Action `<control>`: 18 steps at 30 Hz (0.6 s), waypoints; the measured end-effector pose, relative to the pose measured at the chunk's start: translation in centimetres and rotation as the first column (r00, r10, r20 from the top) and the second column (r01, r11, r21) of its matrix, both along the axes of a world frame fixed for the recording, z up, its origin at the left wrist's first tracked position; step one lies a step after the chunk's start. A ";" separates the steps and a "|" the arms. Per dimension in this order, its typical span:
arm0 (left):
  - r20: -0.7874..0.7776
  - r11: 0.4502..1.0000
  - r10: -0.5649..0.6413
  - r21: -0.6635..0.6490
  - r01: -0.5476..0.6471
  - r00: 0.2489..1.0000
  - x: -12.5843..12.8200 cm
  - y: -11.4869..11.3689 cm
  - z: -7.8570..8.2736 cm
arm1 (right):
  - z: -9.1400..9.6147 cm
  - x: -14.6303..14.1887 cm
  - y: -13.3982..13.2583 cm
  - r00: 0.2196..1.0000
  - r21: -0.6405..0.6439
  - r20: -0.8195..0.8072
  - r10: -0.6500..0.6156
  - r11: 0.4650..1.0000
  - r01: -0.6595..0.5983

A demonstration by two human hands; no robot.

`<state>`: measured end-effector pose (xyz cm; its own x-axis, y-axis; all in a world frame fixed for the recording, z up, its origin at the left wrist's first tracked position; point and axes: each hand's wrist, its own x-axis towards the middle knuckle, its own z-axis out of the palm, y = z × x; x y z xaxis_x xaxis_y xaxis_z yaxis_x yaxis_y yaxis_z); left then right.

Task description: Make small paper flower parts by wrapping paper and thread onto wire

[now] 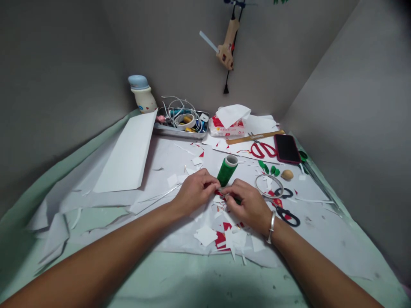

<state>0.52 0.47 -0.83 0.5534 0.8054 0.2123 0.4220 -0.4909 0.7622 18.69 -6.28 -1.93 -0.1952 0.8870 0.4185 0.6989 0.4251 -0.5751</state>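
Scraps [206, 235] on white paper [324, 233], grey walls [160, 51]

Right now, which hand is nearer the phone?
Right. The right hand is in front and left of the phone; the left hand is farther left.

Mid-frame, the left hand [203, 188] and right hand [245, 197] nearly meet at the fingertips — anything between them is too small to tell. A green spool [226, 172] leans just above them; paper scraps [206, 235] lie below. Right of centre are a phone [287, 149], red scissors [262, 148] and a nut [287, 174]. Upper left, a bottle [143, 96] stands near a tray [180, 134] — and a glue gun [228, 42] hangs top centre.
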 end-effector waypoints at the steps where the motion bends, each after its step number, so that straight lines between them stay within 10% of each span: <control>1: 0.002 1.000 0.006 -0.006 -0.006 1.000 0.0 0.0 0.0 | 0.0 0.1 0.0 0.999 -0.002 -0.032 -0.005 1.000 0.005; 18: 0.000 1.000 -0.013 0.016 0.013 1.000 1.0 -0.3 -0.3 | -0.2 0.8 1.0 0.989 0.092 -0.035 -0.142 0.985 0.145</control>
